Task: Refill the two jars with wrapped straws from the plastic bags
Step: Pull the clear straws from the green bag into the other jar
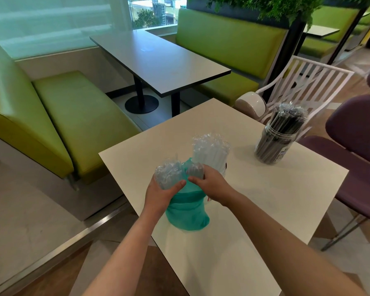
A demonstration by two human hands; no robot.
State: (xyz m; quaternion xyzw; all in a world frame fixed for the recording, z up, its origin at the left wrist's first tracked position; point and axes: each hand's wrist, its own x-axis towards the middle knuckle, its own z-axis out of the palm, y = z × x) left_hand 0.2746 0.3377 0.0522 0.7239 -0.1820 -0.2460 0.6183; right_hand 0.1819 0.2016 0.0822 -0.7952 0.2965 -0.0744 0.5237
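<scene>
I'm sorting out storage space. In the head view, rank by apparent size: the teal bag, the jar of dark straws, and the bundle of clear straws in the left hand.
1. Teal bag, largest.
2. Jar of dark straws, though it stands farther off, so it may be closer to the bag than it looks.
3. Bundle of clear straws, smallest, partly covered by the left hand.

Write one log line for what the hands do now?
left hand: grips clear wrapped straws | right hand: pinches teal bag | black-straw jar: full

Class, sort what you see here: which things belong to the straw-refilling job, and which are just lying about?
Job: left hand gripping clear wrapped straws; right hand; green bag; jar of clear straws; jar of black straws.

Lying about: white chair; purple chairs; green benches.
</scene>
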